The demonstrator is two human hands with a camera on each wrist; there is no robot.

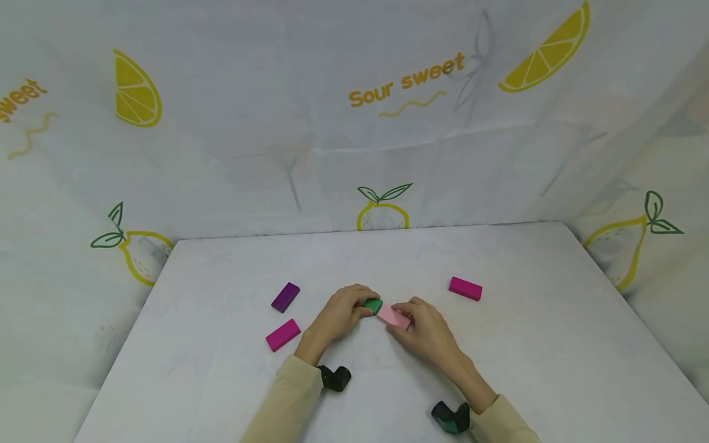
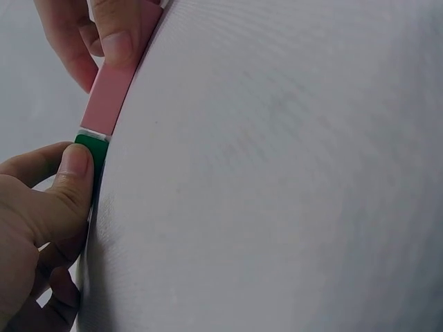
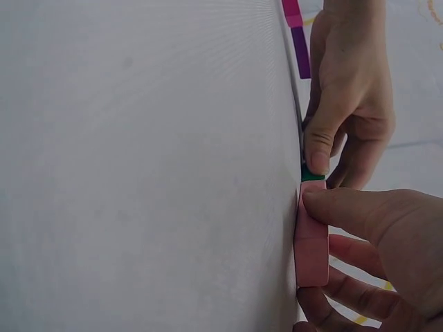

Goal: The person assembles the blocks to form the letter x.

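Note:
A green block [image 1: 373, 305] lies on the white table, pinched between the thumb and fingers of my left hand [image 1: 346, 312]. Just right of it is a light pink block [image 1: 392, 316], which my right hand [image 1: 426, 331] grips by its long sides. The two blocks stand end to end; in the left wrist view a thin pale strip shows between the pink block [image 2: 107, 100] and the green block [image 2: 99, 149]. Seen from the right wrist, the left thumb covers much of the green block [image 3: 313, 175], while the near end of the pink block [image 3: 311, 259] is exposed.
Left of the hands lie a purple block [image 1: 285, 298] and a magenta block [image 1: 283, 335]. Another magenta block [image 1: 465, 288] is at the right. Behind the table [image 1: 221, 258] hangs a white cloth [image 1: 249, 123] with lemon prints. Dark wrist cameras [image 1: 336, 378] sit near both cuffs.

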